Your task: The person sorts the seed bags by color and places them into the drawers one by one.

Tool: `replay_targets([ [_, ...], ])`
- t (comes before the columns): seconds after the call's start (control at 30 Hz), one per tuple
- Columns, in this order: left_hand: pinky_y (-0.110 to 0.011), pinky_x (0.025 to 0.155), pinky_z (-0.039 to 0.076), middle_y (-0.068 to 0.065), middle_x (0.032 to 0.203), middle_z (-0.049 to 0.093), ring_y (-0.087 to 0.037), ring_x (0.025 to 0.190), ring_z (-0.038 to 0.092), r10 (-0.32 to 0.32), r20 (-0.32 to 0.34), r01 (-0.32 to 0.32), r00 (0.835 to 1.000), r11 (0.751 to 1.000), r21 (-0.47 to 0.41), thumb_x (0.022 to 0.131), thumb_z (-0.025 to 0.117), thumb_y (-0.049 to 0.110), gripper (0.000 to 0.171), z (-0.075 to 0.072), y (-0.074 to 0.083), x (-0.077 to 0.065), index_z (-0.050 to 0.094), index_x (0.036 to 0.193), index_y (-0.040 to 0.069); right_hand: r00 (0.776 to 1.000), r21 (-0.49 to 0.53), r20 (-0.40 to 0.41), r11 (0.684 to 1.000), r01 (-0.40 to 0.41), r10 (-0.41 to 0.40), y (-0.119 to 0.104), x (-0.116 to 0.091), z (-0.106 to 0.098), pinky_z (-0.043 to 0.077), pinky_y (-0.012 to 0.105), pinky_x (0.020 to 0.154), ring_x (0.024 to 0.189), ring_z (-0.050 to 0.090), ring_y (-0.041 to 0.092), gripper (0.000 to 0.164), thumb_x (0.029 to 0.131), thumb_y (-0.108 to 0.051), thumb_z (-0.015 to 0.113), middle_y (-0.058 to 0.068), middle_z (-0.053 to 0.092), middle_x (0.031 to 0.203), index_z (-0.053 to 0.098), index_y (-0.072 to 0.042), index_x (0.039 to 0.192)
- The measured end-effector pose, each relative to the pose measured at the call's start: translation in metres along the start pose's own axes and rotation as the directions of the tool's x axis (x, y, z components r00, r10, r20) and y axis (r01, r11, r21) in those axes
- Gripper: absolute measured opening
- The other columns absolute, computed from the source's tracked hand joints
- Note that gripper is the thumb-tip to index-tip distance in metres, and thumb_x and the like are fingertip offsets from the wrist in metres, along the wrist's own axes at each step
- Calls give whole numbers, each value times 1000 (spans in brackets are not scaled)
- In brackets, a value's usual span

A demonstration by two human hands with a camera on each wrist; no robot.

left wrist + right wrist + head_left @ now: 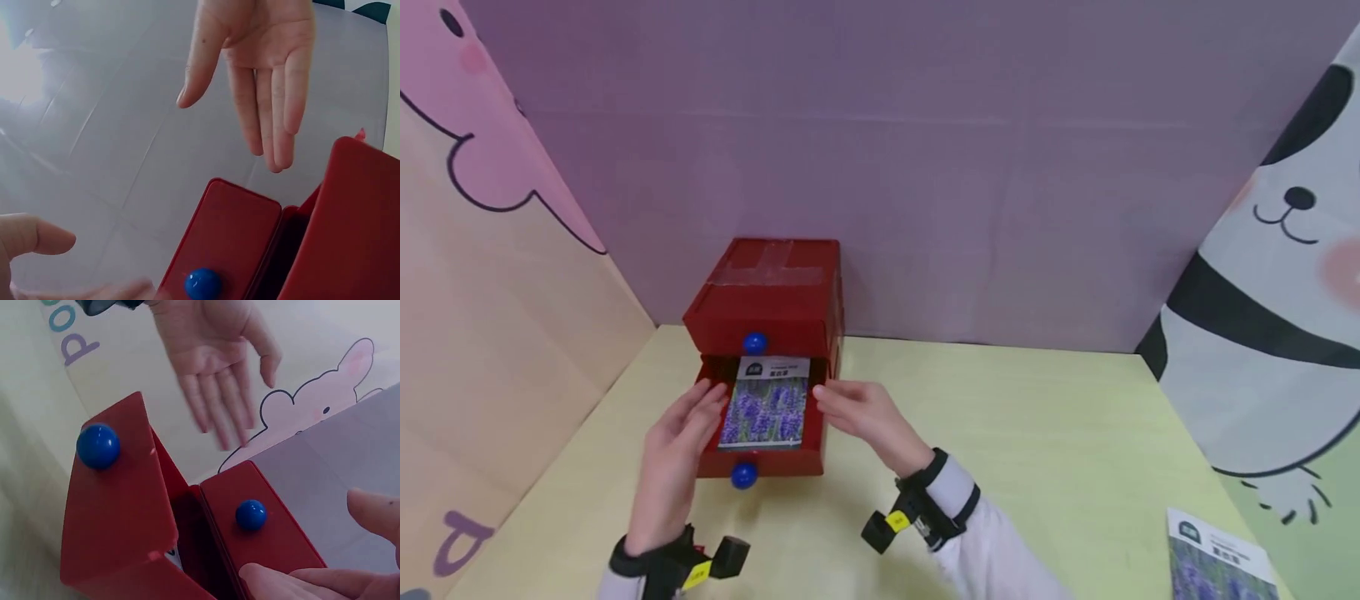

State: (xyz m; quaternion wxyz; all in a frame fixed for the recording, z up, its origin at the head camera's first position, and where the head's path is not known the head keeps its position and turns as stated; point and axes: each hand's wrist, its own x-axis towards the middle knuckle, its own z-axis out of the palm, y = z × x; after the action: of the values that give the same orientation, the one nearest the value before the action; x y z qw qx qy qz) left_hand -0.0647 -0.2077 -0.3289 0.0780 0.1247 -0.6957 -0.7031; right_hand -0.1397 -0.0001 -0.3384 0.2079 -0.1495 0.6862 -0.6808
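Note:
A flat packet (767, 402) printed with purple flowers lies inside the pulled-out lower drawer (775, 463) of a small red cabinet (767, 292). Just left of that drawer is my left hand (668, 467), its fingers extended over the side wall. My right hand (871, 423) is at the opposite side, fingers straight and pointing toward the packet. Neither hand holds anything; whether either one touches the drawer walls I cannot tell. Blue ball knobs mark the upper drawer, which is closed, and the lower drawer front. Both wrist views show the hands facing each other across the cabinet.
Another packet (1221, 560) with the same purple flower print lies at the table's (1000, 433) near right corner. Behind the cabinet rises a purple back wall (925, 167). Printed side panels stand at left and right.

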Motion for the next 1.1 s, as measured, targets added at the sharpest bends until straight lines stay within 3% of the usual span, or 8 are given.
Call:
replay_targets([
  [0.07, -18, 98, 37, -3, 134, 48, -9, 117, 48, 70, -5, -70, 998, 997, 15, 95, 47, 27, 49, 8, -2, -2, 35, 138, 6, 999, -48, -43, 999, 14, -16, -1, -1, -2, 46, 35, 91, 110, 55, 30, 60, 88, -36, 58, 17, 53, 125, 44, 5, 130],
  [0.17, -15, 90, 41, -4, 124, 56, -7, 106, 57, 140, -8, -140, 990, 990, 12, 94, 49, 22, 39, 21, -4, -3, 46, 130, 4, 993, -120, -106, 992, 37, -50, -1, -2, -8, 48, 36, 88, 103, 58, 28, 55, 87, -33, 60, 17, 59, 117, 49, 4, 127],
  [0.33, -17, 88, 44, -11, 122, 57, -16, 104, 59, 227, 52, -228, 973, 974, 15, 92, 53, 13, 35, 49, -8, -1, 49, 126, 6, 968, -257, -225, 965, 48, -108, -4, -7, -26, 50, 37, 84, 96, 61, 25, 48, 86, -28, 62, 15, 64, 105, 54, 3, 121],
  [0.5, -21, 87, 46, -15, 124, 55, -25, 110, 55, 307, 135, -309, 942, 951, -10, 89, 55, 1, 38, 77, -10, 2, 48, 126, 1, 933, -364, -333, 931, 3, -133, -6, -18, -53, 48, 40, 86, 98, 60, 24, 44, 84, -24, 65, 12, 65, 103, 57, 2, 119],
  [0.83, -41, 93, 44, -16, 119, 58, -29, 106, 57, 417, 195, -439, 888, 895, 86, 84, 64, 9, 42, 120, -19, 12, 52, 124, 0, 920, -532, -342, 847, -21, -191, -8, -31, -84, 51, 40, 82, 98, 61, 30, 47, 83, -22, 67, 20, 61, 112, 55, 3, 120],
  [1.1, -44, 89, 45, -16, 117, 59, -29, 101, 58, 442, 232, -487, 866, 852, 193, 83, 66, 16, 44, 144, -30, 18, 53, 123, 3, 909, -586, -374, 806, -80, -182, -6, -43, -106, 51, 41, 81, 99, 60, 33, 46, 84, -21, 65, 24, 59, 113, 54, 5, 120],
])
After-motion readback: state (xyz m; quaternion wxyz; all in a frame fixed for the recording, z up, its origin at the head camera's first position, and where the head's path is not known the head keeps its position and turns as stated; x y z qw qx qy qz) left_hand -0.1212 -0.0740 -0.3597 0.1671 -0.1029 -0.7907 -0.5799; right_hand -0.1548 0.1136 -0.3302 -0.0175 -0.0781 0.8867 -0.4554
